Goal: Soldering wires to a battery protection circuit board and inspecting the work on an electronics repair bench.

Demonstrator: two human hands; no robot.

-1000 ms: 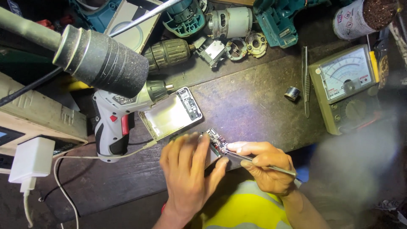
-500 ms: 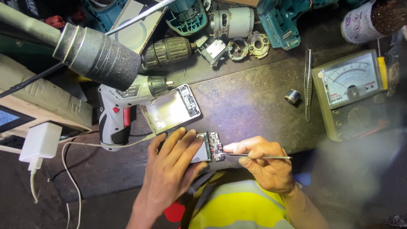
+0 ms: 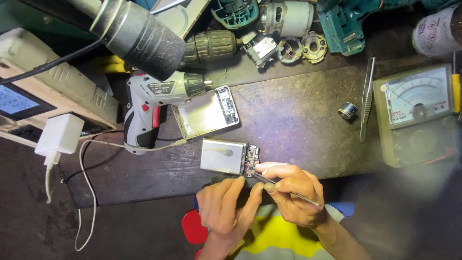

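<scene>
Battery pack (image 3: 223,156) w/ circuit board on dark cluttered workbench (image 3: 298,120); right hand (image 3: 294,192) pinching tweezers (image 3: 284,188), left hand (image 3: 226,209) loosely spread.

Battery pack (image 3: 223,156) before open case (image 3: 206,112); screwdriver (image 3: 154,103) left.

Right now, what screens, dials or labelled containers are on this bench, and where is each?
Analog meter: far right, green case, pale dial face, yellow edge.
Lit screen: far left, bluish, set in a cream box.
Labelled can: top right corner, white cylinder with small diamond marks.
</scene>
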